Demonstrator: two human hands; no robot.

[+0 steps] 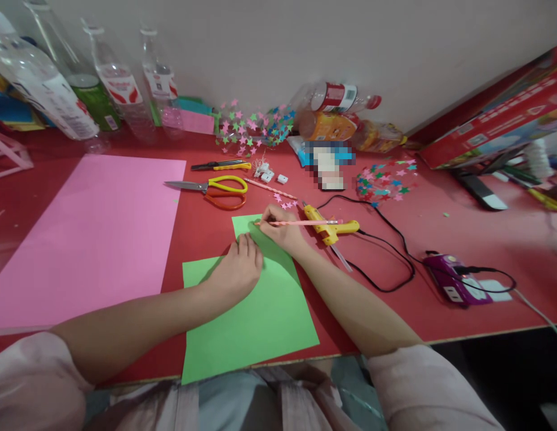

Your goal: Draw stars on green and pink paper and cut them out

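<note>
1. Green paper [251, 323]: bottom center to center, on red table [444, 227]; narrower strip at top, lower edge reaching past table edge.
2. Left hand [245, 263]: center, palm down on green paper, fingers together, nothing gripped.
3. Right hand [281, 230]: just up and right of left hand, at paper's top strip; fingers clamped on pink pencil [305, 222].
4. Pencil: center, lying nearly level across frame, tip end over green paper, eraser end in front of glue gun. Tip contact: can't tell.
5. Pink paper [99, 239]: large sheet, left side, flat.
6. Purple power strip [458, 280]: lower right, black plug in it.
7. Yellow glue gun [327, 226]: right of center, on its side, glue stick [341, 258] poking out, black cord looping right.
8. Scissors [205, 187]: above center-left, blades pointing left, over pink paper's edge.
9. Second pencil [270, 189]: right of scissors; pink stars [285, 202] near its right end.
10. Cutter [222, 164]: above scissors.
11. Star-covered clear piece [386, 182]: right of center.
12. Bottles [121, 90]: upper left, upright. More bottles [335, 97] lying, top center-right.
13. Red box [498, 114]: upper right.
</note>
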